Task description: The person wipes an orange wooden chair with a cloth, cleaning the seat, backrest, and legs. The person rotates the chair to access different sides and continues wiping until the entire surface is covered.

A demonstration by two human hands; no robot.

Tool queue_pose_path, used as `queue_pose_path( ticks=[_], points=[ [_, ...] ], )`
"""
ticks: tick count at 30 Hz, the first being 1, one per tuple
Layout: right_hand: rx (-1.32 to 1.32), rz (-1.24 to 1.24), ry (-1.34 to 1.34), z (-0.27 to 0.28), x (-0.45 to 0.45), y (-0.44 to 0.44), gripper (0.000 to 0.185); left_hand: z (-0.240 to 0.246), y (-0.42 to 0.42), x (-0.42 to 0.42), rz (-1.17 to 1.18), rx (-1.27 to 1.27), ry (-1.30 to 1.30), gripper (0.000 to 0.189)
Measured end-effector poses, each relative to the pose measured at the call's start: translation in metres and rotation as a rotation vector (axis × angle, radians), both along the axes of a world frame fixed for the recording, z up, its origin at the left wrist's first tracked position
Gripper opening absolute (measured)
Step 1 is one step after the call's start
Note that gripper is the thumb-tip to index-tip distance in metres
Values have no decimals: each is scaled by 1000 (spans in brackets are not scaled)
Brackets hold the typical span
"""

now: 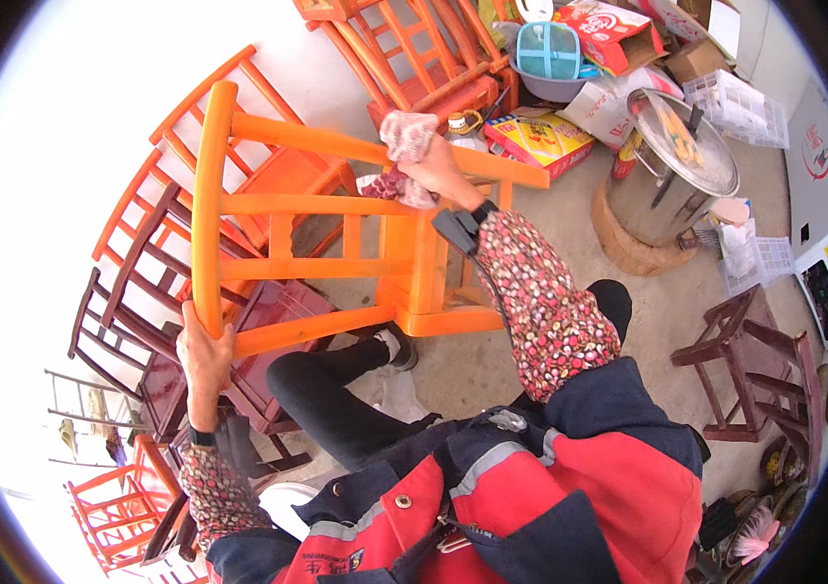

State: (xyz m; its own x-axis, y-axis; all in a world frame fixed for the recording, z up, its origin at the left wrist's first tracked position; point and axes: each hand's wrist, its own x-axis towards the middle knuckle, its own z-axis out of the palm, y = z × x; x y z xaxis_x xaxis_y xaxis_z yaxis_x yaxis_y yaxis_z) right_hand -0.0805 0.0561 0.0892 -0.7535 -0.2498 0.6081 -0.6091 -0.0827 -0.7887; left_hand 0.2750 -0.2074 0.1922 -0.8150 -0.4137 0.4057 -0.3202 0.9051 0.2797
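Note:
Before me an orange wooden chair (297,205) is tipped, its slatted backrest pointing left and its seat end near my knees. My left hand (203,350) grips the near end of the curved top rail (208,212). A crumpled, patterned pink-and-white cloth (408,136) is bunched in my right hand (443,171). That hand holds the cloth against the backrest's far side post (311,139), and part of the cloth hangs below the post. The chair's legs are partly hidden behind my right forearm.
Orange chairs (289,175) and dark red chairs (275,310) line the left wall; more orange chairs (428,87) are stacked ahead. At right, a lidded metal pot (655,197) sits on a round wooden block (622,244). A small dark red chair (742,372) stands nearer me.

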Motion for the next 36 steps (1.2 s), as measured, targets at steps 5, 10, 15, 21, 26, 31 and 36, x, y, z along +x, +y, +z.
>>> queue_pose_path(
  ticks=[5, 10, 15, 21, 26, 31, 36],
  points=[
    [-145, -237, -136, -29, 41, 27, 40, -35, -65, -11, -41, 40, 59, 52],
    [93, -60, -315, -89, 107, 63, 48, -62, -122, -31, -44, 118, 44, 56],
    [447, -29, -381, -146, 163, 83, 32, -76, -144, -38, -95, 330, 85, 56],
    [425, -46, -407, -167, 180, 83, 44, -80, -142, -43, -8, 69, 78, 63],
    [500, -88, -196, -180, 181, 91, 54, -69, -111, -43, 180, -348, 94, 70],
    [624, -111, 26, -192, 182, 86, 64, -96, 3, -111, -355, -276, 347, 46],
    [597, -51, 8, -172, 184, 83, 62, -165, 78, -171, -453, -270, -184, 52]
  ],
)
